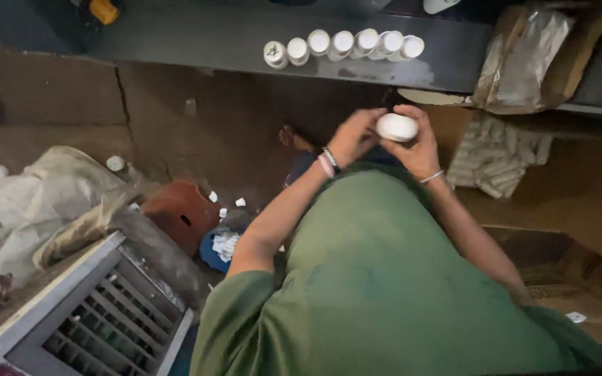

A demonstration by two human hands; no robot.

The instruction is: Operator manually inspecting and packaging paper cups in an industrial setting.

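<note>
Both hands meet in front of the person's chest, closed around one small white bottle [396, 127]. Right hand [419, 143] wraps the bottle from the far side, fingers curled over its top and down its right edge, with a thin bangle at the wrist. Left hand [354, 136] comes in from the other side, fingertips pinched against the bottle's left end; pink and dark bands [327, 163] sit on that wrist. The bottle lies roughly on its side between the two, held up in the air and touching nothing else.

Just beyond the hands runs a dark bench [203, 38], and on it, straight ahead of the left hand, stands a row of white bottles [343, 44], packed side by side in a slightly curved line. To the right of the right hand, a cardboard box [548, 52] with a silvery liner rests on the bench's edge, and below it a bundle of pale wrapped sticks [494, 157] lies lower down. Under the hands a bare foot [290, 136] shows on the brown floor. Off to the left of the left hand lie a red stool [182, 212], crumpled sacks [29, 205] and, nearer the person, a grey slatted crate [99, 317]. White scraps [226, 244] are scattered between stool and body. The green garment [384, 292] fills the near view.
</note>
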